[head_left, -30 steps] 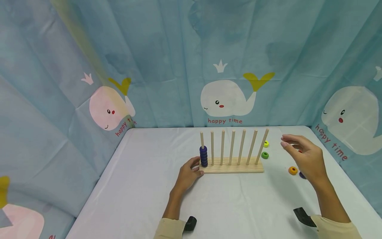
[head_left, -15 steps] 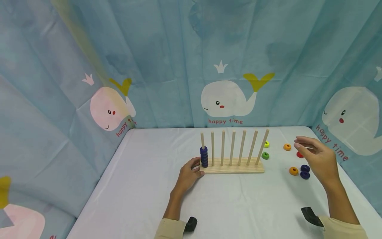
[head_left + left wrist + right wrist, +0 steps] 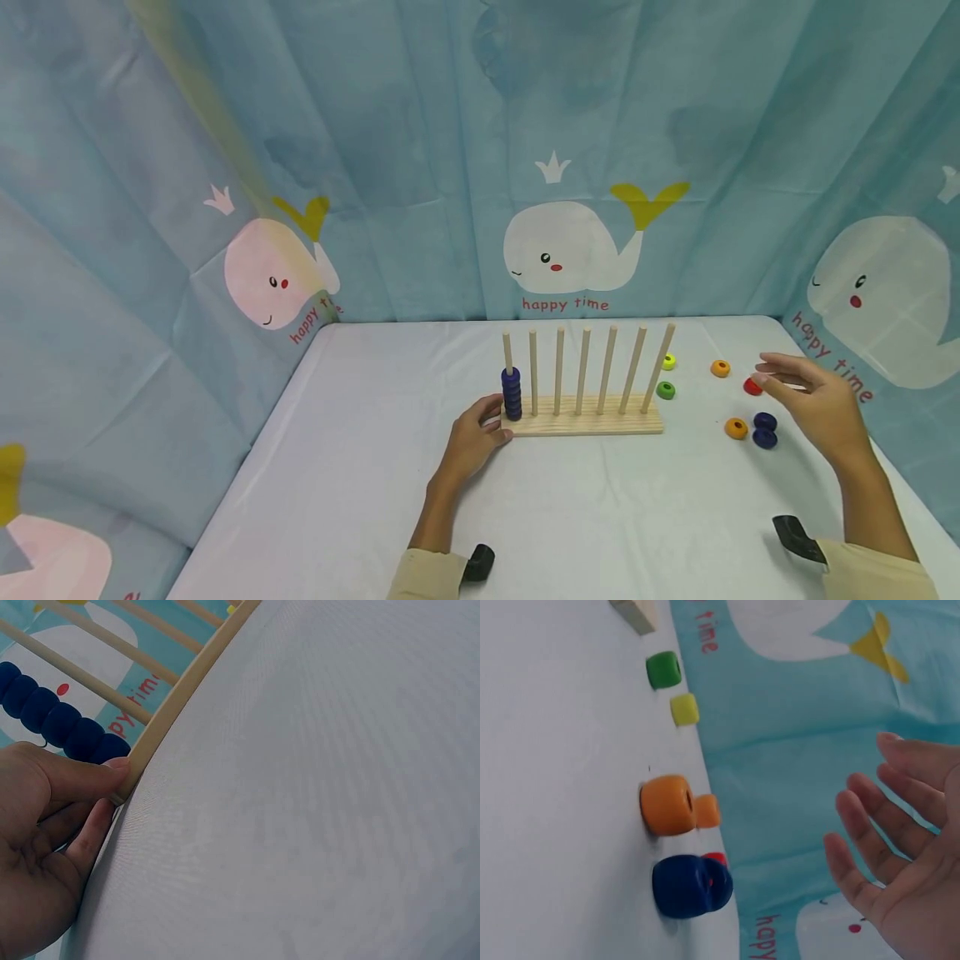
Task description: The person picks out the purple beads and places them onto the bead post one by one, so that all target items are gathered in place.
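Observation:
A wooden peg stand (image 3: 585, 426) with a row of upright pegs is on the table. Dark blue beads (image 3: 512, 394) are stacked on its leftmost peg; the other pegs carry nothing. My left hand (image 3: 471, 440) holds the left end of the base, and in the left wrist view its thumb and fingers pinch the corner. My right hand (image 3: 821, 410) hovers at the right with relaxed, spread fingers and holds nothing. Near it lie two blue beads (image 3: 765, 430), a red bead (image 3: 753, 386) partly behind the fingertips, and two orange beads (image 3: 737, 428).
A green bead (image 3: 666, 390) and a yellow bead (image 3: 668, 362) lie just right of the stand, the yellow one partly behind the last peg. White cloth covers the table (image 3: 337, 450). A blue whale-print curtain (image 3: 420, 167) hangs behind it and at both sides.
My right hand has moved right and slightly down, away from the stand, uncovering the far orange, red and blue beads. My left hand and the stand have stayed in place.

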`<action>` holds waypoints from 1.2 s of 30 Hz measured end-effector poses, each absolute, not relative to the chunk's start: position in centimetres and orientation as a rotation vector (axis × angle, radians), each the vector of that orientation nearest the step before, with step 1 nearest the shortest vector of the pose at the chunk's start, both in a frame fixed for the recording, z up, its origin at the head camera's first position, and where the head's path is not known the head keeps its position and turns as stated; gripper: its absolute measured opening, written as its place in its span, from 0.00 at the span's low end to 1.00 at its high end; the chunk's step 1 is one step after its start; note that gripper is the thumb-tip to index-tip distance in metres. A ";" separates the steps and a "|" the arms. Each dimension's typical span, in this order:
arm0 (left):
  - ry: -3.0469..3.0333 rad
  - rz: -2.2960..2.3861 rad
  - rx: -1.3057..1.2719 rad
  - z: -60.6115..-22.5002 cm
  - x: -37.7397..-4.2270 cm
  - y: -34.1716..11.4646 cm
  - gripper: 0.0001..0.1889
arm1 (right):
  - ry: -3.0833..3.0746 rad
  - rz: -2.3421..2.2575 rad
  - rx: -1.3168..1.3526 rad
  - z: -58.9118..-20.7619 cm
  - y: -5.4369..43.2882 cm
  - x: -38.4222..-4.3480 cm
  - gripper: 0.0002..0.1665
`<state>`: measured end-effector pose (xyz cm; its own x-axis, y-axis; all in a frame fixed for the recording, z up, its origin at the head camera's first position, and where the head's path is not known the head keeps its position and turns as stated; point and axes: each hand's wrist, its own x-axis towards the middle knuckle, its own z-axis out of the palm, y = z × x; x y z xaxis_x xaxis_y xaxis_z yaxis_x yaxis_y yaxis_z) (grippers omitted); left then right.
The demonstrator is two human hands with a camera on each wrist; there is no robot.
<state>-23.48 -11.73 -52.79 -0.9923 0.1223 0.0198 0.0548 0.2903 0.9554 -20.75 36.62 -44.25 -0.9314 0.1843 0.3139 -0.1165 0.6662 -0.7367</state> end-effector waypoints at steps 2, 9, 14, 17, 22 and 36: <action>2.479 1.832 0.174 -52.8 -23.5 -11.7 0.33 | -2.566 1.129 -0.095 -44.6 37.0 -20.8 0.32; 2.474 1.835 0.172 -52.9 -23.5 -11.7 0.33 | -2.654 1.190 -0.194 -45.9 38.1 -20.9 0.37; 2.481 1.829 0.169 -52.9 -23.6 -11.7 0.33 | -2.703 1.244 -0.207 -46.4 38.8 -20.9 0.40; 2.484 1.829 0.179 -53.0 -23.6 -11.7 0.33 | -2.723 1.279 -0.209 -46.7 39.3 -20.9 0.43; 2.483 1.835 0.182 -52.9 -23.6 -11.7 0.33 | -2.779 1.256 -0.210 -47.4 40.0 -21.0 0.43; 2.471 1.867 0.185 -53.0 -23.6 -11.7 0.33 | -2.908 1.138 -0.185 -49.2 41.1 -21.3 0.42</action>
